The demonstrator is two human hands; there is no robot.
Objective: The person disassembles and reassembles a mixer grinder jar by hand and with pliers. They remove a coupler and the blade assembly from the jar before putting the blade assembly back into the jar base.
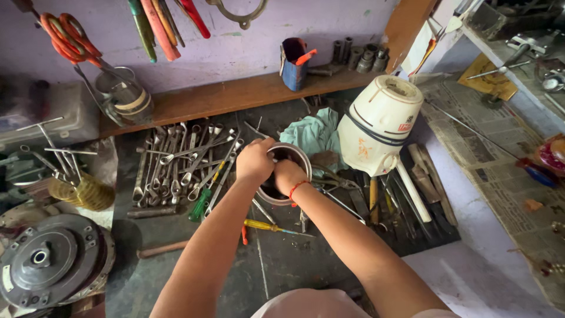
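Both hands on a steel mixer jar (pixel 286 171): left hand (pixel 254 160) curled over the near-left rim, clamping it; right hand (pixel 287 175), red thread at the wrist, dips into the mouth, fingers hidden, so can't tell if pinching anything. Jar sits mid-bench, mouth facing up toward the camera, directly under the grip, both hands equally near. Shiny rim, dark inside. Teal rag (pixel 313 134) just behind, white mixer base (pixel 376 126) tipped to the right, spanners (pixel 179 162) spread left, yellow-handled screwdriver (pixel 266 226) below.
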